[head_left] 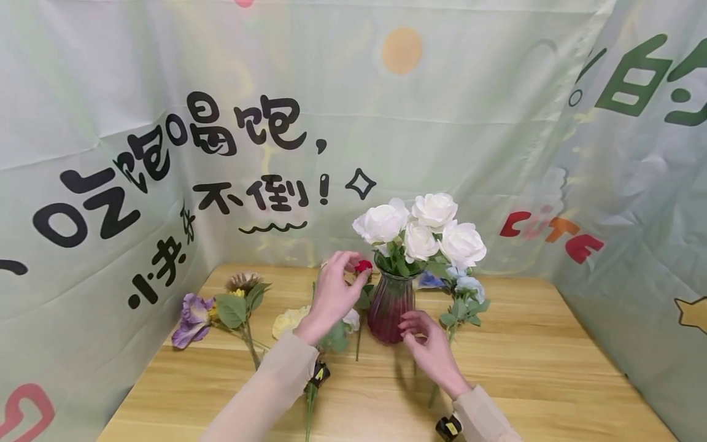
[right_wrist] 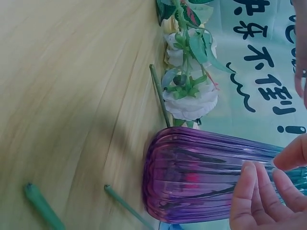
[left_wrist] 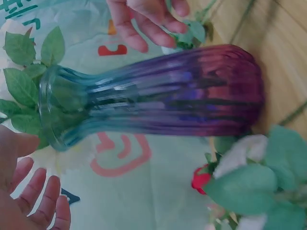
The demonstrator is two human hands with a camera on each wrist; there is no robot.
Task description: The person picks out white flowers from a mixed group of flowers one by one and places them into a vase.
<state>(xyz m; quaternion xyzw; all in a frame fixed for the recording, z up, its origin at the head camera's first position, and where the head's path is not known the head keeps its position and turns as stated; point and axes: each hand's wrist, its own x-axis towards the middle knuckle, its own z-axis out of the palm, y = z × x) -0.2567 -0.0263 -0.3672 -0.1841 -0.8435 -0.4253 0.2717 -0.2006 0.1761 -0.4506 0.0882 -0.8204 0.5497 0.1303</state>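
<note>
A ribbed glass vase (head_left: 390, 310), blue-green at the neck and purple-red below, stands upright holding several white roses (head_left: 463, 244) with green leaves (left_wrist: 21, 79). My left hand (head_left: 334, 291) hovers left of the vase's rim, fingers loosely bent with nothing in them. In the head view its fingertips overlap a small red rose (head_left: 363, 266), which the left wrist view shows lying apart from the hand. Low on the vase's right side is my right hand (head_left: 429, 344), its fingers loosely curved and holding nothing. The stems inside the vase show dimly through the glass.
Left on the wooden table (head_left: 525, 368) lie a purple flower (head_left: 193, 320), a brown bloom (head_left: 243, 281) and a pale yellow flower (head_left: 289, 321). Light blue flowers (head_left: 469, 287) lie right of the vase. Printed cloth (head_left: 469, 123) hangs around the table.
</note>
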